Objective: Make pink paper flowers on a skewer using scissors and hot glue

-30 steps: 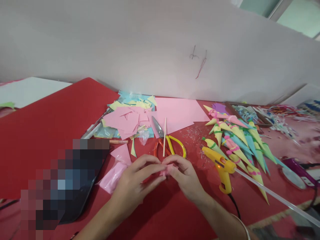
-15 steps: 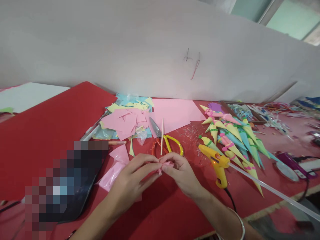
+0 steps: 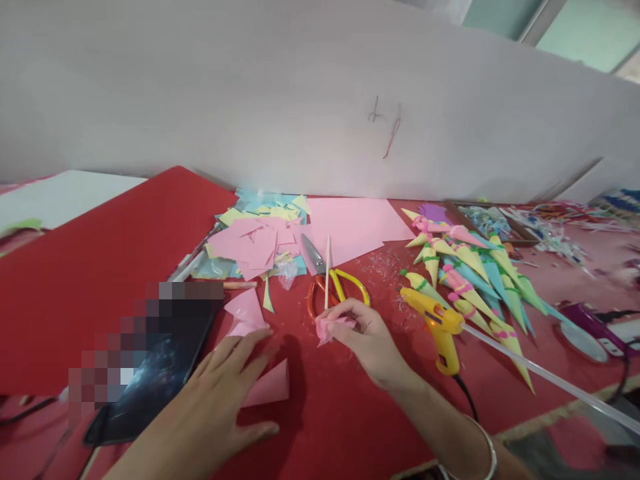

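My right hand (image 3: 367,340) pinches a crumpled piece of pink paper (image 3: 327,329) near the middle of the red tabletop. A thin pale stick (image 3: 327,270) rises behind that paper; its lower end is hidden, so I cannot tell whether it is joined to it. Spread fingers show on my left hand (image 3: 225,373), which hovers over loose pink paper (image 3: 273,385) and holds nothing. More pink paper (image 3: 246,307) in clear wrap lies just beyond its fingertips. Scissors (image 3: 315,257) with red and yellow handles lie behind my right hand.
At right are a yellow glue gun (image 3: 435,317) with a long clear glue stick (image 3: 530,373) and a heap of coloured paper cones (image 3: 465,267). A dark phone (image 3: 165,360) lies left. Paper scraps (image 3: 255,243) and a pink sheet (image 3: 355,223) sit by the wall.
My left hand has let go of the crumpled pink paper and moved left and down, fingers spreading. My right hand keeps its pinch on the paper in nearly the same place.
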The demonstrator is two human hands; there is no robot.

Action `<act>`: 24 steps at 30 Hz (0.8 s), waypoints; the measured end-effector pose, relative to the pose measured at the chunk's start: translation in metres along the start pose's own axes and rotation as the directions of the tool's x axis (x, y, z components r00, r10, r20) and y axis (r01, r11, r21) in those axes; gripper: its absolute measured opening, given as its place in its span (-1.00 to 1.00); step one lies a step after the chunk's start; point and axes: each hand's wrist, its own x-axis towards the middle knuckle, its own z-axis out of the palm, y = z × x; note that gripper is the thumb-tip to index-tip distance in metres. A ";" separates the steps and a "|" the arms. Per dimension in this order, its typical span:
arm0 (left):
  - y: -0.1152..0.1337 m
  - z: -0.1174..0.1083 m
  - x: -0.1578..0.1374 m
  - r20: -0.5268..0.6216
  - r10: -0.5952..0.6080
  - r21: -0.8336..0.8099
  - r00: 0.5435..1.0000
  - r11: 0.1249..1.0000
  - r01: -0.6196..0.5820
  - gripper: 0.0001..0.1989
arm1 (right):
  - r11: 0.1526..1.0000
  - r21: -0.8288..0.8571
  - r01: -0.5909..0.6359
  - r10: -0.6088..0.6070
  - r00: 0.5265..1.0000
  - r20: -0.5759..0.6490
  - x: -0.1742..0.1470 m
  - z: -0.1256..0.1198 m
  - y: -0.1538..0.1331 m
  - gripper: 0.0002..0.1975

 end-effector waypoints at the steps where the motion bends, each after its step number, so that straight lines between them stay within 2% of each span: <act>1: -0.001 0.004 -0.003 0.041 -0.020 0.013 0.999 1.000 0.019 -0.31 | 1.000 -0.003 -0.004 0.004 1.000 0.003 0.000 0.000 0.000 -0.93; 4: -0.001 0.012 -0.003 0.126 -0.061 0.015 0.990 0.998 0.060 -0.48 | 1.000 -0.022 -0.003 0.003 1.000 -0.001 -0.001 0.000 -0.001 -0.93; 9: 0.003 0.011 0.007 0.164 0.004 -0.065 0.986 0.998 0.007 -0.72 | 0.999 -0.038 -0.004 0.003 1.000 -0.022 -0.001 -0.001 -0.001 -0.91; 13: 0.008 0.004 0.016 0.249 -0.054 -0.200 0.967 0.974 0.106 -0.80 | 0.999 -0.050 0.000 -0.004 0.997 -0.077 0.000 -0.002 0.001 -0.80; 16: 0.012 -0.008 0.030 0.299 -0.088 -0.292 0.950 0.940 0.179 -0.79 | 0.998 -0.059 -0.002 -0.004 0.993 -0.115 0.000 -0.003 0.000 -0.79; 20: 0.015 -0.021 0.055 0.251 -0.062 -0.336 0.966 0.930 0.147 -0.79 | 0.997 -0.074 0.031 -0.041 0.989 -0.144 -0.002 -0.004 -0.005 -0.85; 24: 0.016 -0.019 0.074 0.168 -0.047 -0.374 0.985 0.921 0.108 -0.78 | 0.983 -0.146 0.111 -0.140 0.968 -0.209 -0.003 -0.004 -0.010 -0.89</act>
